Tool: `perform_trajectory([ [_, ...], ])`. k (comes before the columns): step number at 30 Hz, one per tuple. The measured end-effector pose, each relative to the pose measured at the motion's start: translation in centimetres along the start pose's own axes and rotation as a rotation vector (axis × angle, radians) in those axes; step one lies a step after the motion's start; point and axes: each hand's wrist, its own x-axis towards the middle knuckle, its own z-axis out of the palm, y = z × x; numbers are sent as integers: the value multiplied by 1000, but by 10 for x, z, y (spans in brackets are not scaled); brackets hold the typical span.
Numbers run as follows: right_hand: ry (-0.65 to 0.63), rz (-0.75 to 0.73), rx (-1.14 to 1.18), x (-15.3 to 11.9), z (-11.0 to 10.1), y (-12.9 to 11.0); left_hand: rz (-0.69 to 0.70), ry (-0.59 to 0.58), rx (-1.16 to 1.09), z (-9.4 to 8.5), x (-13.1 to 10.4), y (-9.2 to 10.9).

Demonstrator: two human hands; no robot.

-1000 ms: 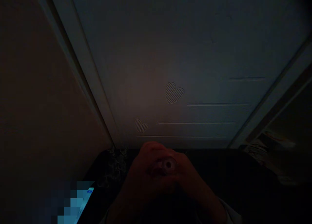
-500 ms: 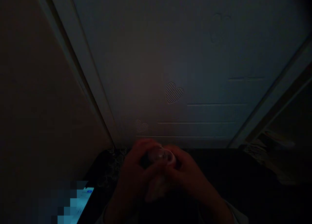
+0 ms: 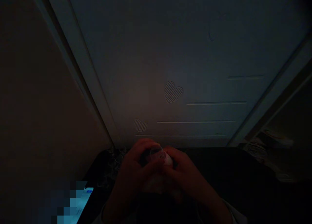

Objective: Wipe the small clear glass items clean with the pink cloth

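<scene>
In the dim light my left hand and my right hand meet low in the middle of the head view. Between them is a small rounded object with a shiny, clear-looking part on the left and a whitish part on the right. My left fingers curl round the clear side. My right thumb and fingers close on the whitish side. Too little light falls on it to tell its kind, and the fingers cover much of it. Below the hands is a pale, blurred shape that I cannot make out.
A pale door-like panel with grooved hearts and lines rises ahead. A brown surface stands at left. Dark patterned fabric lies below it, near a lit screen, partly pixelated. Dim, printed-looking items lie at right.
The small object has turned between my fingers: its whitish ring-like opening faced up before, and now its side shows. Both hands stay in nearly the same place.
</scene>
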Motion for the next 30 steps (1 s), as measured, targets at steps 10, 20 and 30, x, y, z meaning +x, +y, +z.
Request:
perform_trajectory([
  [10,-27,-187,-95,5,-5,10,18,-45,31,-2,-3,-1],
  [20,16,-71,-49,6,0,8,58,-92,62,-5,0,-9],
  [30,-51,-96,-29,14,4,19,62,-77,-45,0,2,-10],
])
